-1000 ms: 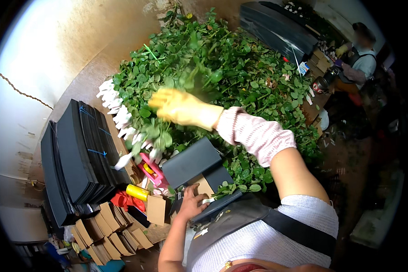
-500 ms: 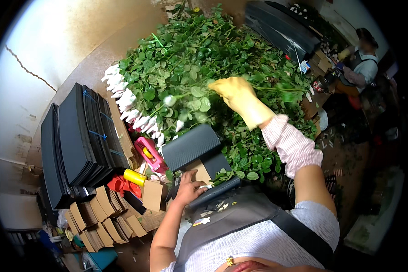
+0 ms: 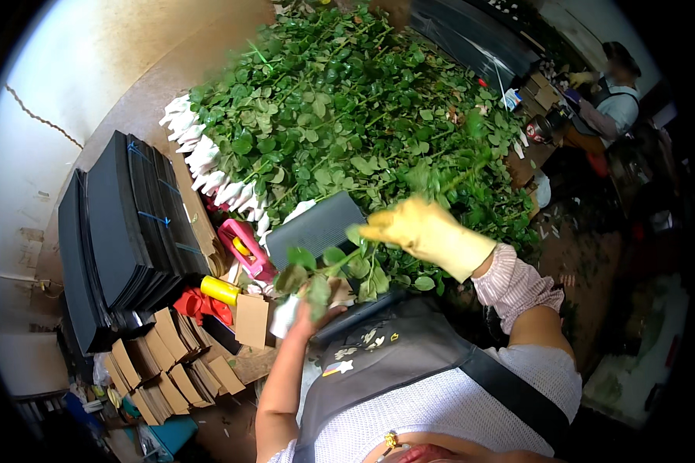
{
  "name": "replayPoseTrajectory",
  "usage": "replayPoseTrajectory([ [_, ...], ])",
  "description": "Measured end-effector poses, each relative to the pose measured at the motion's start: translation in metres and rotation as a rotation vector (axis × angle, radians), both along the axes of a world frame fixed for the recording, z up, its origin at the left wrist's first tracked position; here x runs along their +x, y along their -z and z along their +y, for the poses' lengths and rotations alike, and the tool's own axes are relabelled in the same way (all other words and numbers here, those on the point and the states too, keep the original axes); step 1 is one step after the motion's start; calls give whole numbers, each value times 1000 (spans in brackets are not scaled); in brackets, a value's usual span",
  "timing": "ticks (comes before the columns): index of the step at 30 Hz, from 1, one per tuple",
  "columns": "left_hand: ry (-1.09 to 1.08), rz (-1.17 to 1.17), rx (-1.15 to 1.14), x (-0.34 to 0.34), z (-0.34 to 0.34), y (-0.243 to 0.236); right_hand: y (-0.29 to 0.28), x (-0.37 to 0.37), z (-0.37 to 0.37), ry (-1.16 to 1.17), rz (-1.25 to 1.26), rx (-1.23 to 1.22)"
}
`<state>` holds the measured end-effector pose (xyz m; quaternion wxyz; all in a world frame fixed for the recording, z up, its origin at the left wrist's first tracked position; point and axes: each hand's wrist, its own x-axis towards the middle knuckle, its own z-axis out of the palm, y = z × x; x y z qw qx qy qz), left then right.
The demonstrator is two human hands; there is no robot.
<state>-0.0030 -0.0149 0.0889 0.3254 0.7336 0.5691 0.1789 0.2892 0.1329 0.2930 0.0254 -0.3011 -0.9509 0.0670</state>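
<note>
My right hand (image 3: 421, 235), in a yellow rubber glove, is closed on a leafy flower stem (image 3: 338, 266). The stem slants down to the left, with a white-wrapped flower head (image 3: 285, 315) at its lower end beside my left hand (image 3: 307, 320). My bare left hand lies low by the black corrugated sheet (image 3: 316, 224) and a piece of cardboard; leaves cover most of its fingers. Beyond both hands spreads a large heap of leafy stems (image 3: 324, 116), with white-wrapped heads (image 3: 201, 154) lined along its left side.
Left of the heap stand stacked black sheets (image 3: 116, 224) tied with blue string. Folded cardboard pieces (image 3: 170, 347), a yellow roll (image 3: 219, 290), a red cloth (image 3: 201, 305) and a pink tape dispenser (image 3: 245, 248) sit nearby. A co-worker (image 3: 618, 100) is at the far right.
My right hand has come down toward me, bringing the stem from above the heap to over the black sheet. The flower head is now beside my left hand, and leaves cover that hand's fingers.
</note>
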Motion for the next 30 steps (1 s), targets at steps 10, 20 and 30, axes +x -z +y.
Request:
replayPoseTrajectory([
  [10, -94, -280, -39, 6, -10, 7, 86, 43, -13, 135, -670, -452],
  [20, -92, -211, 1, 6, 7, 7, 165, -30, 150, 658, -697, -28],
  [30, -181, -262, -15, 14, 2, 9, 173, -15, 132, 35, -656, -96],
])
